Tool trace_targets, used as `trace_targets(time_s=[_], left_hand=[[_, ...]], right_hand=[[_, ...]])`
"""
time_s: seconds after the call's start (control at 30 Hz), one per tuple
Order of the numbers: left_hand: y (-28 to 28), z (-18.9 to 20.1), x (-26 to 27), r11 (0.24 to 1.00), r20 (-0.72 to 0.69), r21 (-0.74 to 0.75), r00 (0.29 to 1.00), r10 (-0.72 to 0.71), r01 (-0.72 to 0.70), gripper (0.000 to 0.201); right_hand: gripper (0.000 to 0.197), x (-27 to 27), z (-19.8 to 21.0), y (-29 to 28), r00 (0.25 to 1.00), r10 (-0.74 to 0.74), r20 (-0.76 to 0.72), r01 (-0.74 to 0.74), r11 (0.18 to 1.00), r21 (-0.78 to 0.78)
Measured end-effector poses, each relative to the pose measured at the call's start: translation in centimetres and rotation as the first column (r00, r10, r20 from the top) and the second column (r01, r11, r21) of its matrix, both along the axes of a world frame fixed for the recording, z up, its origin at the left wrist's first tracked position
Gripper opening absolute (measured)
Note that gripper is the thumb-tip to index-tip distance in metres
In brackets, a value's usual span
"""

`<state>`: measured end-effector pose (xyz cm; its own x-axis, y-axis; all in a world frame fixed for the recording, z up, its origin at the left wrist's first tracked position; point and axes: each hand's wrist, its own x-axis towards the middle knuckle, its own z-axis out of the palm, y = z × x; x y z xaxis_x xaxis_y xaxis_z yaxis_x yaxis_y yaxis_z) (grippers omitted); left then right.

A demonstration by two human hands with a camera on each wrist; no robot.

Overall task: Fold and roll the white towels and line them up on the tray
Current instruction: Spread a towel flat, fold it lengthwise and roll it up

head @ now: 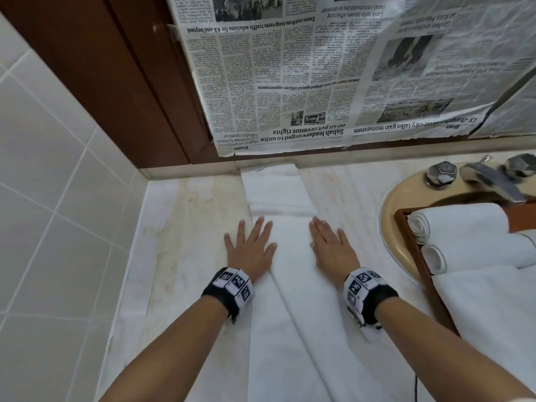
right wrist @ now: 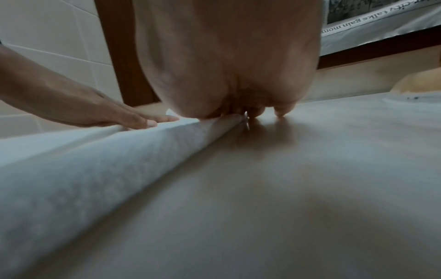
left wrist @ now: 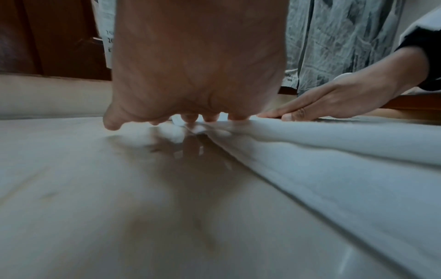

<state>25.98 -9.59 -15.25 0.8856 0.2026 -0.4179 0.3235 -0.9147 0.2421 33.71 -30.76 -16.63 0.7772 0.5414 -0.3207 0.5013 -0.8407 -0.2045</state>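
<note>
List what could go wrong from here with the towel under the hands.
1. The left hand and right hand only press flat on the folded towel; its overlapping lengthwise flap could shift, giving an uneven roll.
2. The wooden tray sits over the sink with two rolled towels; a nudge might tip it.

I am standing in a bathroom. White wall tiles (head: 43,169) rise on my left, and a pale marble counter (head: 185,227) runs under my arms. A beige sink (head: 406,195) is set into it, with a chrome tap (head: 490,181) and faceted knobs. Newspaper (head: 304,76) covers what hangs in the dark wooden frame (head: 116,76) above.
</note>
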Motion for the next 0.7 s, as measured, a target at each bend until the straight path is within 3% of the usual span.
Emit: trace_targets(time_s=[0.2, 0.47, 0.63, 0.7], left_hand=[[0.0, 0.3, 2.3, 0.997, 0.002, -0.07, 0.999, 0.04, -0.04, 0.059], [1.3, -0.1, -0.4, 0.995, 0.09, -0.07, 0.993, 0.08, -0.074, 0.056], [1.6, -0.3, -2.8, 0.968, 0.424, -0.252, 0.898, 0.114, -0.004, 0.039], [1.5, -0.7, -3.6, 0.96, 0.464, -0.275, 0.882, 0.078, 0.06, 0.039]], right_hand=[[0.056, 3.0, 0.7, 0.1, 0.999, -0.019, -0.047, 0.019, 1.0, -0.004], [0.06, -1.1, 0.7, 0.9, 0.997, -0.076, -0.031, 0.079, 0.993, 0.085], [0.048, -4.1, 2.2, 0.1, 0.982, -0.167, 0.091, 0.117, 0.908, 0.403], [0.034, -6.6, 2.4, 0.0, 0.985, -0.163, 0.061, 0.125, 0.905, 0.406]])
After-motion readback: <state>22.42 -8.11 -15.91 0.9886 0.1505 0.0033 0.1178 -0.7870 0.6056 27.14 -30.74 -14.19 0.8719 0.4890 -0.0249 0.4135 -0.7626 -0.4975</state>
